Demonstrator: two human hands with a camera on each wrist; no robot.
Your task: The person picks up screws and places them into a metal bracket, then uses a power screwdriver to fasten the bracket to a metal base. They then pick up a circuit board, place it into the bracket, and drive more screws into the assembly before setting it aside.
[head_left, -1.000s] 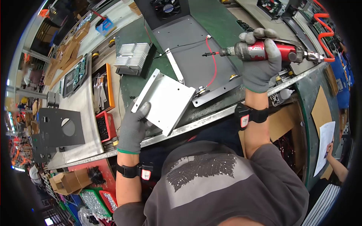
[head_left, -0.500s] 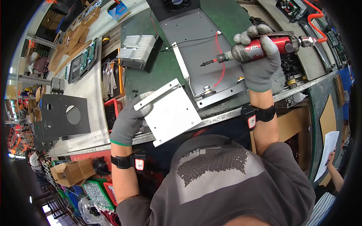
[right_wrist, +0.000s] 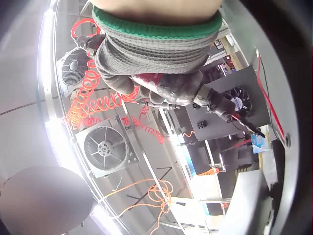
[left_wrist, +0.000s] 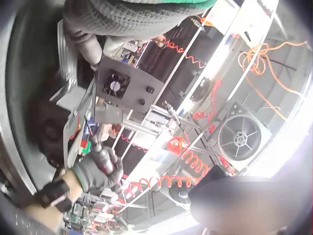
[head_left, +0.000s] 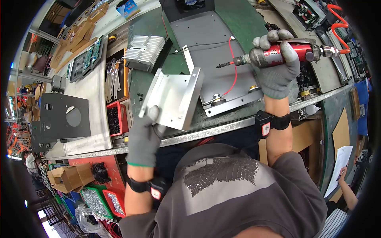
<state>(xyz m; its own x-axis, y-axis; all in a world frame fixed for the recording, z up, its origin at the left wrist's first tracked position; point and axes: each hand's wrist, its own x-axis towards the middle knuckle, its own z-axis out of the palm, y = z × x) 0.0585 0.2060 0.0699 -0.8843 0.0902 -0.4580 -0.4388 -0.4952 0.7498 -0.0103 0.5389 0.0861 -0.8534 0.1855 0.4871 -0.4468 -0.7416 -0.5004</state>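
My gloved left hand (head_left: 143,141) grips a bent silver sheet-metal bracket (head_left: 174,99) by its lower left edge, the thumb on its inner face. The bracket is tilted over the front of the bench, its raised flanges at left and right. In my gloved right hand (head_left: 278,75) is a red air screwdriver (head_left: 274,55), its bit (head_left: 224,64) pointing left over a grey metal chassis (head_left: 202,39). A red wire (head_left: 235,67) runs across that chassis. The right wrist view shows the screwdriver's dark nose (right_wrist: 220,105) in front of the fan panel (right_wrist: 230,103).
A finned heatsink (head_left: 145,51) sits left of the chassis. Farther left are a red bin (head_left: 124,119) of dark small parts, an orange-edged tray (head_left: 126,75) and a dark panel (head_left: 73,115) with a round hole. A red coiled hose (head_left: 337,25) trails from the screwdriver.
The bracket first swung down and flatter toward the bench edge, then back up and tilted, showing its right flange. My right hand still holds the screwdriver, with only small shifts.
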